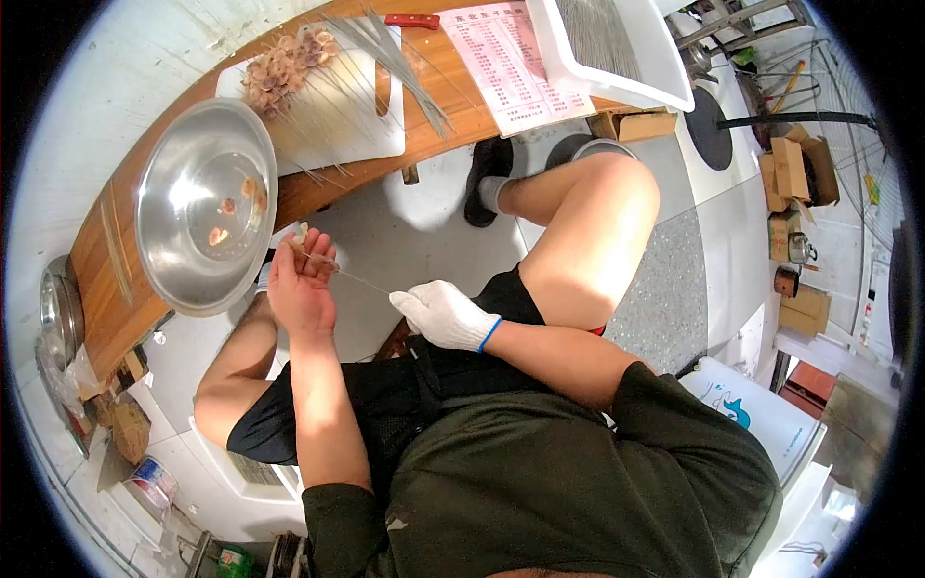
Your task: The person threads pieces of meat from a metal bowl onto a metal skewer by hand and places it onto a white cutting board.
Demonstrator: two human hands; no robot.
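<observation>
My left hand (306,289) is bare, palm up, its fingers curled around small pinkish pieces of meat (320,260). One pale piece shows at the fingertips. My right hand (445,314), in a white knit glove with a blue cuff, pinches a thin metal skewer (364,283). The skewer runs left from the glove to the meat in my left hand. Just beyond my left hand is a steel bowl (183,207) with several small meat pieces in it. On a white cutting board (337,125) lies a heap of loaded skewers (287,72), their meat ends bunched together.
The curved wooden table (106,260) carries loose metal skewers (405,72), a red-handled knife (412,20), a pink printed sheet (496,58) and a white tub (621,82) of skewers. Cardboard boxes (805,169) and a white lidded box (747,414) stand at the right.
</observation>
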